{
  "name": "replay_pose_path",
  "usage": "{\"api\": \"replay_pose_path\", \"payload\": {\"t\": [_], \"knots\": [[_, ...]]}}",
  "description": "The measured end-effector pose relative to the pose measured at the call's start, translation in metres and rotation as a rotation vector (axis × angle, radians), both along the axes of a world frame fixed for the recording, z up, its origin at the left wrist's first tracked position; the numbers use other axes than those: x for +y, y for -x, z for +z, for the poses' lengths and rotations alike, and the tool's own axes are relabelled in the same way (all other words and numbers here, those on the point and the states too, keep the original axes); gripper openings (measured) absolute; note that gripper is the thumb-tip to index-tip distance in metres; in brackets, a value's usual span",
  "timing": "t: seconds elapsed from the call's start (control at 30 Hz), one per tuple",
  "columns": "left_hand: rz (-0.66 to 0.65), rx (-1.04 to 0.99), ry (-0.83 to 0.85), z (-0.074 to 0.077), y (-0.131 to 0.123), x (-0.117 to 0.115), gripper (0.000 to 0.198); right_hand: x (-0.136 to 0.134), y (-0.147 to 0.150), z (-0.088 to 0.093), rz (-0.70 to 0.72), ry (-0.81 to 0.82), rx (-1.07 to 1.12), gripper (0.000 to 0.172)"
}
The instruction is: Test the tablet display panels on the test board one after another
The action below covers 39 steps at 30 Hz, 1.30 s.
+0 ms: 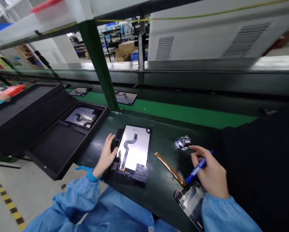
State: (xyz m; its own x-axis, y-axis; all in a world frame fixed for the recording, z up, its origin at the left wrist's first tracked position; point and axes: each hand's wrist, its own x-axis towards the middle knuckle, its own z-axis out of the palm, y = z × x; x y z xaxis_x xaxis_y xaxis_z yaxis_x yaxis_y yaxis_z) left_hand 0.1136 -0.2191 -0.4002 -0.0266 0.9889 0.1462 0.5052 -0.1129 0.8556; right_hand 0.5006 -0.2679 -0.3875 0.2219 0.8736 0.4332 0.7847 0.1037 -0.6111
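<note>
A tablet-like display panel (136, 146) lies on the dark bench mat, its pale back face up, with a curved black ribbon cable on it. At its left edge is my left hand (108, 155), fingers apart, the fingertips close to the edge; whether they touch it I cannot tell. My right hand (212, 174) is closed around a blue marker pen (196, 170), its tip pointing down and left. The right index finger reaches to a shiny round metal object (183, 142). An amber flat cable (170, 168) runs to an opened device (191, 201) under my right forearm.
An open black foam-lined case (60, 145) on the left holds another panel (83, 116). More panels (126, 97) lie on the green strip (178, 111) behind. A green post (96, 61) rises from the bench. Black material (262, 167) covers the right side. Another person's hand (3, 96) shows far left.
</note>
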Motion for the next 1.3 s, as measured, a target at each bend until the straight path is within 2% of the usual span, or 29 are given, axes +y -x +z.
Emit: {"api": "replay_pose_path", "payload": {"t": [0.07, 0.17, 0.23, 0.3, 0.37, 0.5, 0.57, 0.7, 0.8, 0.9, 1.0, 1.07, 1.17, 1.3], "knots": [[-0.088, 0.072, -0.02, 0.007, -0.002, 0.012, 0.059, 0.001, 0.0, 0.002, 0.016, -0.006, 0.009, 0.031], [-0.315, 0.194, 0.043, 0.024, -0.012, 0.026, 0.062, -0.001, 0.0, 0.006, 0.081, 0.019, 0.014, 0.027], [-0.477, 0.275, 0.082, 0.034, -0.017, 0.029, 0.065, -0.007, 0.002, 0.009, 0.138, 0.078, -0.002, 0.026], [-0.562, 0.346, 0.078, 0.038, -0.018, 0.027, 0.067, -0.019, 0.009, 0.01, 0.154, 0.162, -0.068, 0.026], [-0.53, 0.414, 0.048, 0.035, -0.012, 0.021, 0.07, -0.035, 0.018, 0.009, 0.14, 0.238, -0.168, 0.031], [-0.235, 0.458, 0.003, 0.011, 0.008, 0.002, 0.078, -0.062, 0.035, 0.001, 0.131, 0.319, -0.253, 0.031], [-0.164, 0.414, -0.026, -0.001, 0.013, -0.009, 0.077, -0.068, 0.038, -0.002, 0.142, 0.321, -0.204, 0.028], [-0.189, 0.329, -0.115, -0.015, 0.005, -0.027, 0.064, -0.07, 0.044, -0.003, 0.076, 0.279, 0.008, 0.027], [-0.25, 0.315, -0.146, -0.02, -0.015, -0.033, 0.06, -0.073, 0.059, 0.006, -0.081, 0.197, 0.22, 0.033], [-0.304, 0.292, -0.195, -0.023, -0.042, -0.04, 0.059, -0.077, 0.085, 0.018, -0.205, 0.043, 0.43, 0.034], [-0.326, 0.267, -0.224, -0.024, -0.065, -0.051, 0.059, -0.078, 0.115, 0.022, -0.122, 0.012, 0.602, 0.033], [-0.334, 0.26, -0.225, -0.023, -0.073, -0.056, 0.057, -0.075, 0.133, 0.019, -0.001, 0.108, 0.661, 0.022], [-0.336, 0.256, -0.218, -0.022, -0.077, -0.059, 0.056, -0.067, 0.154, 0.008, 0.123, 0.263, 0.706, 0.027], [-0.351, 0.25, -0.209, -0.021, -0.075, -0.058, 0.056, -0.063, 0.166, -0.003, 0.065, 0.272, 0.595, 0.035]]}}
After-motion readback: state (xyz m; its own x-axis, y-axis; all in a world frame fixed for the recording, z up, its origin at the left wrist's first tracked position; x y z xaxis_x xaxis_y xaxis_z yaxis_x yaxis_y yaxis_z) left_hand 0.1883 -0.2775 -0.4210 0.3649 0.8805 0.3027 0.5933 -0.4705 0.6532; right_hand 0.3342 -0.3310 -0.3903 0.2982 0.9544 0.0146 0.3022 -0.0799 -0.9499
